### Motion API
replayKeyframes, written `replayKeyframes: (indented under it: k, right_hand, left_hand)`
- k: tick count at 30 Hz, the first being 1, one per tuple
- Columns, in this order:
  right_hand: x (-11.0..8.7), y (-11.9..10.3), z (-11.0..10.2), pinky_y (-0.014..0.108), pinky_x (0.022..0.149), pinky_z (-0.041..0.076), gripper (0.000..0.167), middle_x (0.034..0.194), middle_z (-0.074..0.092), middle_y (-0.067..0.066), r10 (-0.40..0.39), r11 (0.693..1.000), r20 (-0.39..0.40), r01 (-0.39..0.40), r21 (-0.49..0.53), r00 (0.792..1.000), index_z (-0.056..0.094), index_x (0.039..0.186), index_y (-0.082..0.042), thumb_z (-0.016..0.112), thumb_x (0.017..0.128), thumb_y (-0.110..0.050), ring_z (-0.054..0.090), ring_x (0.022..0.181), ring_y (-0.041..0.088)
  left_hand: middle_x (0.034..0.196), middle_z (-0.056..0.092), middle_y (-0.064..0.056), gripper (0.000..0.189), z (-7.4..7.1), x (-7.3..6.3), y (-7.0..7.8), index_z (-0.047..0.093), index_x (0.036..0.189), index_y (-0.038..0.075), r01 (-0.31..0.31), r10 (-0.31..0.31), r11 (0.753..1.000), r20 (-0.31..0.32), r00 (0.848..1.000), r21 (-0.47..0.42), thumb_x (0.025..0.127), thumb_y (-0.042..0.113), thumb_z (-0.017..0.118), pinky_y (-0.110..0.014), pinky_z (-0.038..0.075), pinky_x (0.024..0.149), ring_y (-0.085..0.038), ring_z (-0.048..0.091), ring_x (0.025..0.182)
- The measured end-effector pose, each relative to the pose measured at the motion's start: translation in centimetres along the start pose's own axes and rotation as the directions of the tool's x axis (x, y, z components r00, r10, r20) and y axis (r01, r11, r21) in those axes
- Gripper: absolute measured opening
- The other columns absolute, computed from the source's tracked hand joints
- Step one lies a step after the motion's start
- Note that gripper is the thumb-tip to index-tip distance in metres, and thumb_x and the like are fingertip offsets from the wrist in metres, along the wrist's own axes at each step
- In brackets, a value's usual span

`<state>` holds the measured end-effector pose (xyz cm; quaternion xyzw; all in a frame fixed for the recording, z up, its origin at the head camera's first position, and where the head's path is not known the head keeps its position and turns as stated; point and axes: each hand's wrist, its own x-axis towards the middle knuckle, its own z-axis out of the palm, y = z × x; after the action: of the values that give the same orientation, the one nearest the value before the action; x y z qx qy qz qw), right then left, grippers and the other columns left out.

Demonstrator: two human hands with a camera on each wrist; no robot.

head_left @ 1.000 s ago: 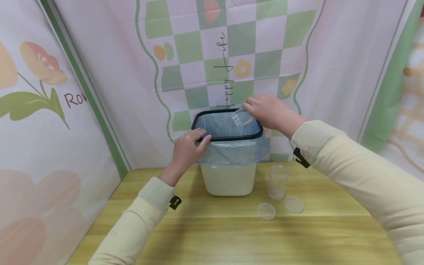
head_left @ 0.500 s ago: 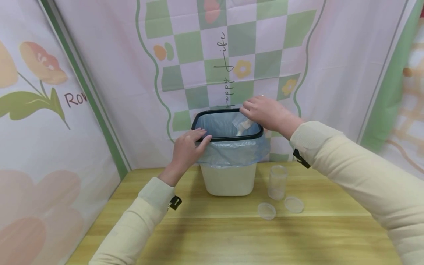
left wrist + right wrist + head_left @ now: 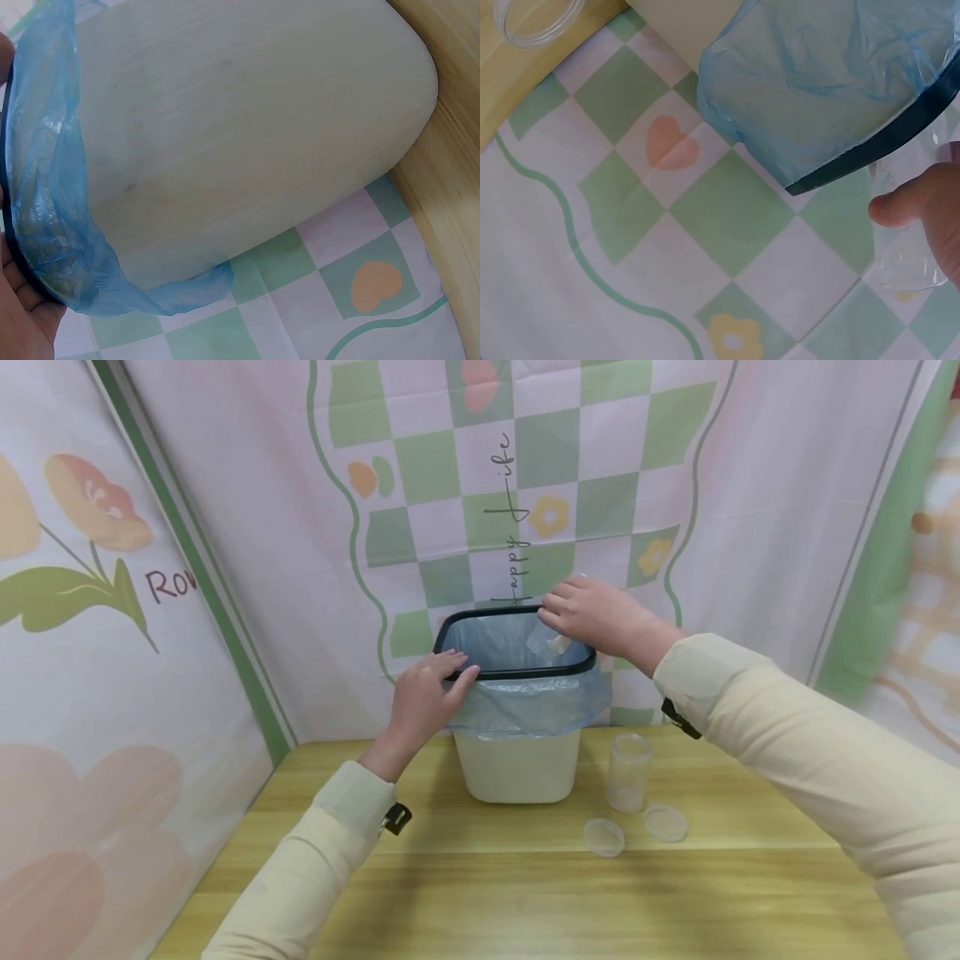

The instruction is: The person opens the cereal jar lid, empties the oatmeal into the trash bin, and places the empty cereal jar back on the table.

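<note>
A cream trash can (image 3: pixel 517 768) with a black rim (image 3: pixel 517 674) stands on the table, lined with a blue plastic bag (image 3: pixel 525 706) folded over its edge. At the rim's left front corner, my left hand (image 3: pixel 427 697) holds the edge, fingers over the top and thumb in front. Above the right side of the opening, my right hand (image 3: pixel 592 614) grips a clear plastic jar (image 3: pixel 907 259) tipped down into the can. Something small and white (image 3: pixel 558 645) shows at the jar; its kind is unclear. Fingers hide part of the jar.
A second clear jar (image 3: pixel 628 772) stands upright right of the can. Two clear round lids (image 3: pixel 603 837) lie in front of it on the wooden table (image 3: pixel 487 902). Right behind the can hangs a checkered cloth (image 3: pixel 427 468).
My right hand has moved slightly left and tips the jar further down into the can. The white matter has shifted toward the jar's lower end and now less shows. My left hand stays put.
</note>
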<state>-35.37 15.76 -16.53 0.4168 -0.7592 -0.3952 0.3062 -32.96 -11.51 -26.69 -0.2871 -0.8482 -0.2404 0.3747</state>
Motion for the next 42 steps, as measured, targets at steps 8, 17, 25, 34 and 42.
replayKeyframes:
  k: [8,17,25,34,42]
  right_hand:
    - [0.5,-0.2,-0.1,0.039,0.099,0.041,0.034,0.115,0.059,0.014,-0.035,0.995,-0.063,0.028,-0.099,0.997,0.059,0.113,-0.002,0.073,0.083,0.006,0.054,0.109,0.030]
    - [1.3,-0.1,-0.6,0.038,0.098,0.041,0.031,0.114,0.060,0.012,-0.107,0.976,-0.083,0.089,-0.198,0.991,0.062,0.116,-0.005,0.071,0.087,0.001,0.054,0.108,0.028]
    - [1.9,-0.1,-1.0,0.037,0.096,0.042,0.026,0.109,0.059,0.012,-0.179,0.954,-0.108,0.146,-0.260,0.978,0.063,0.112,-0.004,0.070,0.087,-0.001,0.054,0.102,0.027]
    - [2.4,-0.4,-0.7,0.037,0.102,0.037,0.024,0.114,0.060,0.009,-0.250,0.895,-0.130,0.177,-0.410,0.960,0.064,0.113,-0.006,0.068,0.090,-0.005,0.054,0.107,0.025]
    - [2.2,-0.8,-0.9,0.039,0.105,0.032,0.030,0.122,0.056,0.008,-0.281,0.831,-0.079,0.201,-0.518,0.957,0.061,0.121,-0.009,0.068,0.092,-0.011,0.049,0.113,0.025]
  left_hand:
    - [0.114,0.069,-0.011,0.034,0.0,0.0,0.0,0.071,0.114,0.003,-0.001,0.001,1.000,0.003,1.000,0.002,0.095,0.030,0.064,-0.040,0.047,0.098,-0.024,0.061,0.114]
    - [0.113,0.069,-0.011,0.034,-0.1,0.1,0.0,0.072,0.114,0.003,-0.005,0.005,1.000,-0.006,1.000,0.011,0.095,0.030,0.065,-0.041,0.047,0.098,-0.024,0.062,0.113]
    - [0.111,0.070,-0.011,0.033,-0.1,0.1,0.0,0.073,0.112,0.003,-0.031,0.032,0.999,-0.020,0.999,0.025,0.094,0.029,0.066,-0.041,0.049,0.095,-0.025,0.063,0.111]
    - [0.111,0.070,-0.011,0.032,-0.1,0.1,0.0,0.073,0.112,0.003,-0.028,0.029,0.999,-0.016,0.999,0.029,0.094,0.029,0.065,-0.040,0.050,0.094,-0.024,0.063,0.110]
    - [0.110,0.070,-0.011,0.032,-0.1,0.1,0.0,0.073,0.112,0.003,-0.033,0.034,0.999,-0.020,0.999,0.029,0.095,0.029,0.065,-0.040,0.050,0.093,-0.025,0.064,0.109]
